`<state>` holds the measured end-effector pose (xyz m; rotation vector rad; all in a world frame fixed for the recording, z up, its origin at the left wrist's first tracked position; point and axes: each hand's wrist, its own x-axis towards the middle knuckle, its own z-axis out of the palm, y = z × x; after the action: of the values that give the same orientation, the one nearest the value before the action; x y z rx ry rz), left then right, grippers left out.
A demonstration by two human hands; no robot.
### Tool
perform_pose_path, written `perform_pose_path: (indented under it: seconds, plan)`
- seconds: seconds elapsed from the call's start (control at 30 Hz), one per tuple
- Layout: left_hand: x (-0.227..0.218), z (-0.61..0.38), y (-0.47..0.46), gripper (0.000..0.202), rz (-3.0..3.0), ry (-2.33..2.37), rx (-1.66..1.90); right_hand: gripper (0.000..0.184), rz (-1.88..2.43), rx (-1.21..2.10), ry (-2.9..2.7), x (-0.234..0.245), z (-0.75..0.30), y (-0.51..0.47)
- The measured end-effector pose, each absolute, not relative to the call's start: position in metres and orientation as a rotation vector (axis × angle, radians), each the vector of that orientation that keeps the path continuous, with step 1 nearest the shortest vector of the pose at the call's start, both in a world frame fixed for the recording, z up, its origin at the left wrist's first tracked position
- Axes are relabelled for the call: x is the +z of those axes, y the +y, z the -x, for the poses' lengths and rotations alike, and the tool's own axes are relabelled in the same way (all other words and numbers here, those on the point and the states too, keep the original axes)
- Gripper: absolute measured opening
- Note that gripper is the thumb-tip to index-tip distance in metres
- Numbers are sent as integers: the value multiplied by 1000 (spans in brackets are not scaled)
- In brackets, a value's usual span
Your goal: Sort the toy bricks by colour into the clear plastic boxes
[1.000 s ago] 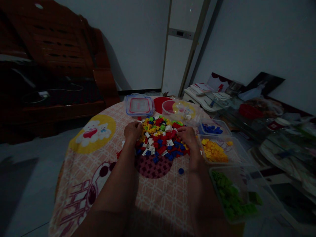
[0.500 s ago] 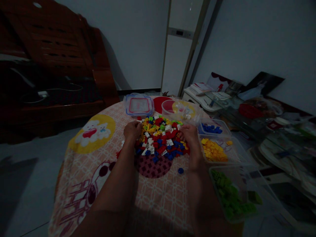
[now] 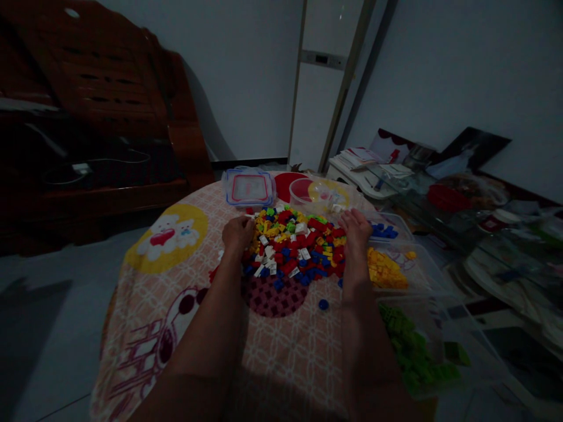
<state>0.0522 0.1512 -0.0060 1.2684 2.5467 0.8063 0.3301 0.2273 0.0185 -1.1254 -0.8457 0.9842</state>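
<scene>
A mixed heap of toy building blocks [image 3: 288,246] in red, yellow, white, blue and green lies on the round table [image 3: 281,346]. At the heap's left edge, my left hand [image 3: 236,233] is closed, with a small white block [image 3: 250,217] at its fingertips. My right hand [image 3: 356,227] is beyond the right edge of the heap, its fingers stretched apart with nothing visible in them. Just past those fingertips stands a clear plastic container [image 3: 303,199] with a few white blocks [image 3: 338,208] inside. A round blue piece [image 3: 324,305] lies alone near my right forearm.
Clear boxes on the right hold blue blocks [image 3: 383,230], yellow blocks [image 3: 387,269] and green blocks [image 3: 411,346]. A blue-rimmed lidded box [image 3: 250,187] sits at the back. Further right is a cluttered glass table [image 3: 409,193]; a wooden bench [image 3: 189,146] stands left.
My right hand has moved away from the heap, rightward and slightly up toward the clear container, and its fingers have opened. The left hand stays at the heap's left edge.
</scene>
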Motion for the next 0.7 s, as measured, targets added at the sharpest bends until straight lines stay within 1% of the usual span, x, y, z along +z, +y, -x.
perform_pose_path:
  seconds: [0.1,0.17,0.3,0.4,0.47,0.57,0.63,0.7]
  plan:
    - [-5,-53,150,42,-1268,2545,805,30,1221,919,-939,33,-337,216]
    - [-5,-53,150,42,-1275,2537,809,25,1243,848,-1046,51,-347,202]
    - [-7,-51,152,43,-1280,2533,815,25,1284,604,-1289,90,-371,171]
    - [-9,-50,153,43,-1266,2527,820,26,1345,504,-1394,101,-380,157]
    - [-8,-50,153,43,-1251,2520,824,23,1443,441,-1540,96,-381,153]
    - [-6,-51,152,42,-1228,2516,831,20,1659,276,-1854,74,-381,148]
    - [-6,-52,152,42,-1223,2513,836,23,1760,153,-1999,55,-385,144]
    - [-6,-52,153,42,-1228,2510,842,31,1802,69,-2106,37,-389,141]
